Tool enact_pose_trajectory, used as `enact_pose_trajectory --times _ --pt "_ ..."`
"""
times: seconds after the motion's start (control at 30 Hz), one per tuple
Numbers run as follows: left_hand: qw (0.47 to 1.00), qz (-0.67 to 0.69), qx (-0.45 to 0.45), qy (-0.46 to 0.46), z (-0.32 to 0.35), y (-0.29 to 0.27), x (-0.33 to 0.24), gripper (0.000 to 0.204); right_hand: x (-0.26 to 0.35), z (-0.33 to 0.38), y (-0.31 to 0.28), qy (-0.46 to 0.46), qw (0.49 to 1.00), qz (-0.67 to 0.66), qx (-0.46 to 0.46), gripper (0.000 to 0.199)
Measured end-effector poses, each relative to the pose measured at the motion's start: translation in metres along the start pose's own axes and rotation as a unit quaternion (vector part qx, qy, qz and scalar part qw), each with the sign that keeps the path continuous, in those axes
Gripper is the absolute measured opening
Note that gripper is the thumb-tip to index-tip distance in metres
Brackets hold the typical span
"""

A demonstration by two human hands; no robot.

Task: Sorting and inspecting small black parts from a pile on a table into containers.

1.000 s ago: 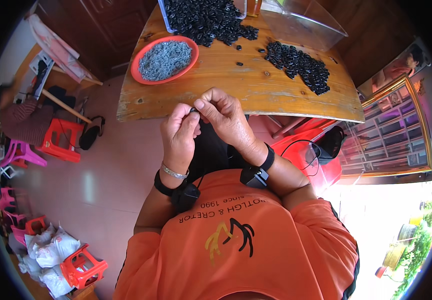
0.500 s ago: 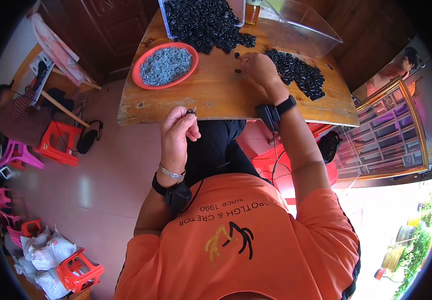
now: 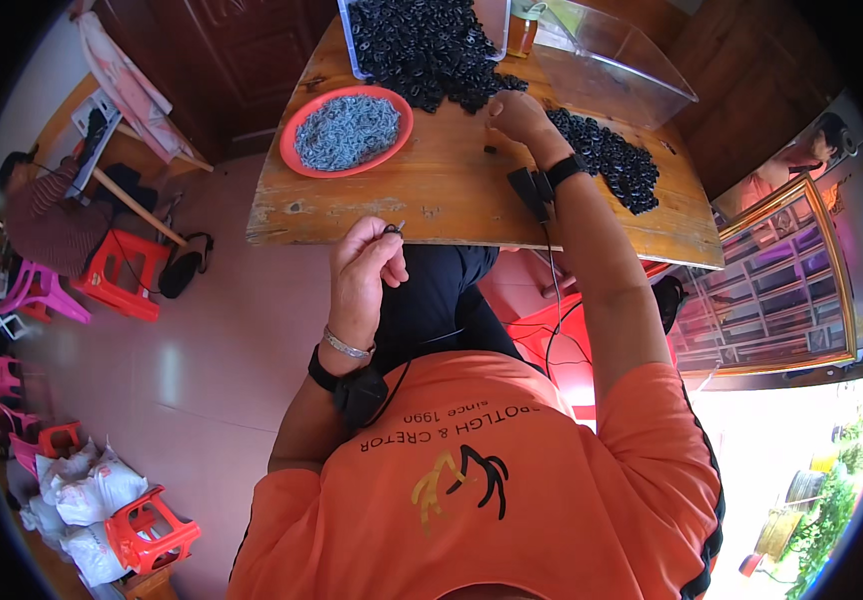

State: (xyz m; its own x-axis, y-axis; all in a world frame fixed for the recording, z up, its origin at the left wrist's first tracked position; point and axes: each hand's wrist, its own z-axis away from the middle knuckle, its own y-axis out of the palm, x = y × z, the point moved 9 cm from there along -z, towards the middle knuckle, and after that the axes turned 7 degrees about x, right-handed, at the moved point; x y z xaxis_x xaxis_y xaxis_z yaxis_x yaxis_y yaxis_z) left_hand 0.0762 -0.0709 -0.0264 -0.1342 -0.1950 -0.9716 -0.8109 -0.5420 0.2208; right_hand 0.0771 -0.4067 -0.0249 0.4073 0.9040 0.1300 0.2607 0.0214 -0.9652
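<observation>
My left hand [image 3: 360,272] is raised at the table's near edge, thumb and fingers pinched on a small black plastic piece [image 3: 392,229] with a thin metal screw tip sticking out. My right hand [image 3: 520,118] reaches over the table, fingers curled down beside the spilled edge of a heap of black plastic pieces [image 3: 422,50]. Its fingertips are mostly hidden, so what they hold cannot be made out. One loose black piece [image 3: 491,150] lies just below that hand. Right of it spreads a second pile of black pieces [image 3: 612,165]. An orange-red dish [image 3: 290,160] of silvery screws [image 3: 350,132] sits at left.
The wooden table [image 3: 432,200] carries a clear plastic bin [image 3: 642,75] and a jar of amber liquid [image 3: 523,32] at the back. A cable hangs from my right wrist device [image 3: 529,190]. Another person [image 3: 47,215] sits at far left near red stools [image 3: 122,275].
The view has shifted, moving the table slightly right in the picture. My right hand has moved a little toward the black heap; a loose piece near its fingertips no longer shows. My left hand keeps its pinch.
</observation>
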Motion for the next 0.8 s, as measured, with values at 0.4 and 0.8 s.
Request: enact_pose_trajectory --times 0.4,0.8 --pt "0.997 0.043 0.027 0.058 -0.003 0.022 -0.017 0.017 0.115 0.124 -0.036 0.000 0.629 -0.769 0.113 0.021" --pt "0.987 0.066 0.046 0.139 0.005 0.037 -0.029 0.017 0.166 0.162 -0.030 -0.077 0.554 -0.824 0.090 0.019"
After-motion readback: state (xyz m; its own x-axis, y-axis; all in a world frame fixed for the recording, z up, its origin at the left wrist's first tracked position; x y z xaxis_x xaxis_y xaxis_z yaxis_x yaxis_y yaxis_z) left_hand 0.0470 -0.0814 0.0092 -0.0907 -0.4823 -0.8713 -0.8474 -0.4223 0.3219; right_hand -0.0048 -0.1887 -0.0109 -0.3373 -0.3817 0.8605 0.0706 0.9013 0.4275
